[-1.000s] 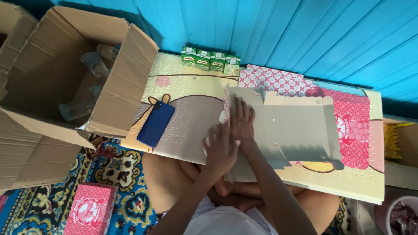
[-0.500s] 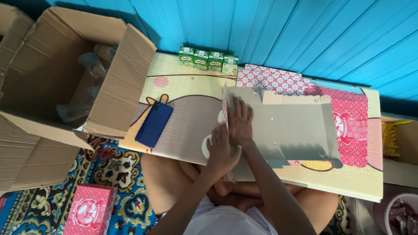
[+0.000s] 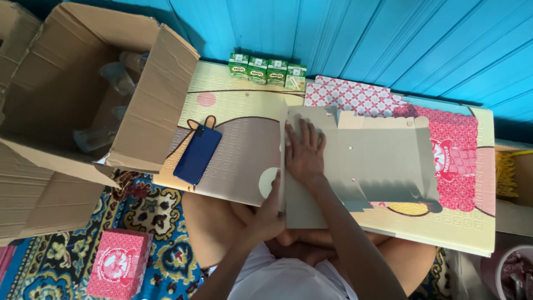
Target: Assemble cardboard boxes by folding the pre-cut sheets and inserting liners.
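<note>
Head view: flat carton blank [image 3: 377, 161] long axis left-right; right hand [image 3: 304, 154] flat on it, left hand [image 3: 270, 208] pinching edge.

The card sheet [image 3: 366, 166] is a flat, unfolded box blank of grey-beige board. It lies open at the centre and right of the frame, on the mat. Its inner plain side faces up. Its top edge has cut tabs and notches, and its lower right edge has a wavy cut. Some small holes show in the middle part. The left flap stands up a little along a fold line at the left side. The red patterned outer side shows at the right edge.
</note>
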